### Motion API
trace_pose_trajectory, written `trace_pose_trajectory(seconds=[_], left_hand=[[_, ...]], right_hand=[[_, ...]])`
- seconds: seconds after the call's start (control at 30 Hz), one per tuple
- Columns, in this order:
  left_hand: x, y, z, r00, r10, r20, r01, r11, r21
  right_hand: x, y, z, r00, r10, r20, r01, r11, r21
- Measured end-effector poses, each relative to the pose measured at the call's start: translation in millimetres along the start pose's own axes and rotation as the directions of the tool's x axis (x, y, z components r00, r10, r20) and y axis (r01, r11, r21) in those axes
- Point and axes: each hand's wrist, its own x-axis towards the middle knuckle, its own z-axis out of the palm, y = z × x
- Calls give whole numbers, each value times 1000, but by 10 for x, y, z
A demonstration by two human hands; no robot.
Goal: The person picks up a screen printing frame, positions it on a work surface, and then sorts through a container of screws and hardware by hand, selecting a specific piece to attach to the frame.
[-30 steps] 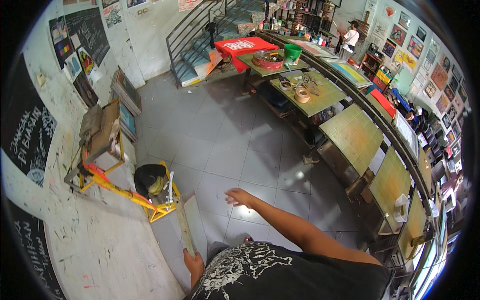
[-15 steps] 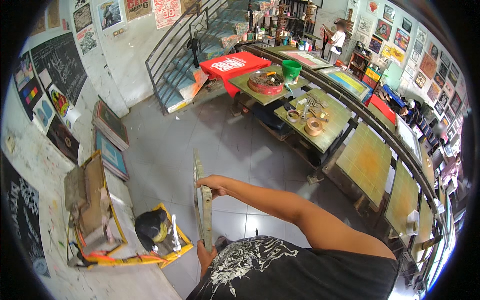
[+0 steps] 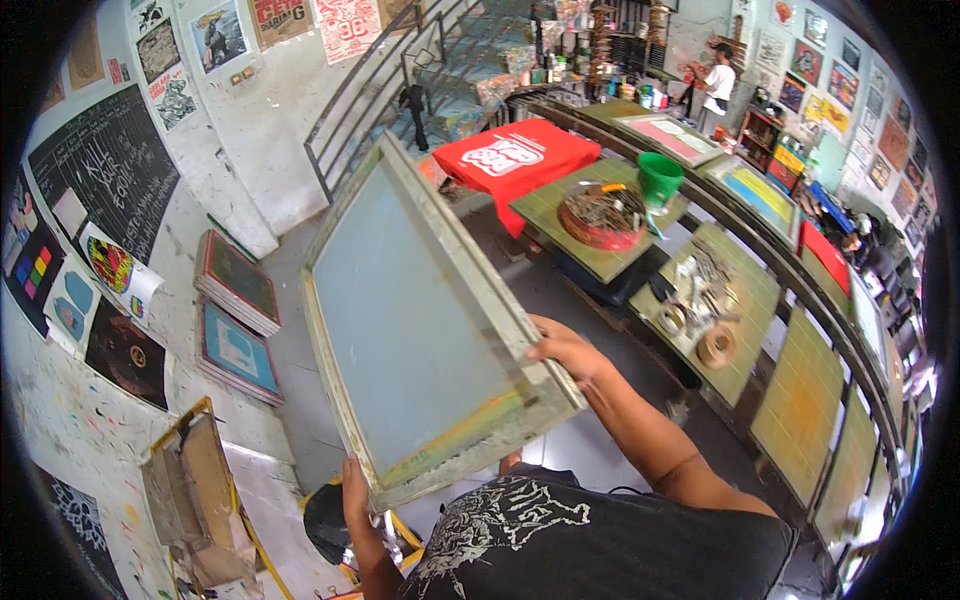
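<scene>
Left hand (image 3: 356,492), right hand (image 3: 568,352): both clasping one tilted silkscreen frame (image 3: 400,310). Beyond: one green bucket (image 3: 658,180), one red basin (image 3: 606,239).

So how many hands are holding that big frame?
2: the left hand at the bottom corner of the big frame, the right hand at its right side. Any hand behind it would be hidden.

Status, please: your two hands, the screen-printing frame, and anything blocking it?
Left hand holding lower-left corner, right hand gripping right side. Screen-printing frame held up, tilted. Red printed cloth beyond; nothing visibly blocking.
</scene>
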Motion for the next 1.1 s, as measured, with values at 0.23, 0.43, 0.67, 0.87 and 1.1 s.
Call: trace_pose_trajectory(seconds=[0.23,0.43,0.67,0.87,1.1], left_hand=[[1209,1221,391,953,33,-302,-65,993,-97],[2128,1790,426,886,231,-401,-221,973,72],[4194,2415,545,830,488,-269,-394,855,336],[5555,3342,1335,880,469,69,-465,825,322],[6698,3903,2619,791,502,350,-591,775,224]], right_hand=[[1241,-39,-1017,999,-9,51,4,995,103],[2640,577,-1465,951,81,-298,-194,907,-373],[3846,934,-1563,703,-249,-666,-98,894,-437],[4333,868,-1909,489,-257,-833,-145,918,-369],[4663,794,-2429,256,-194,-947,-77,973,-220]])
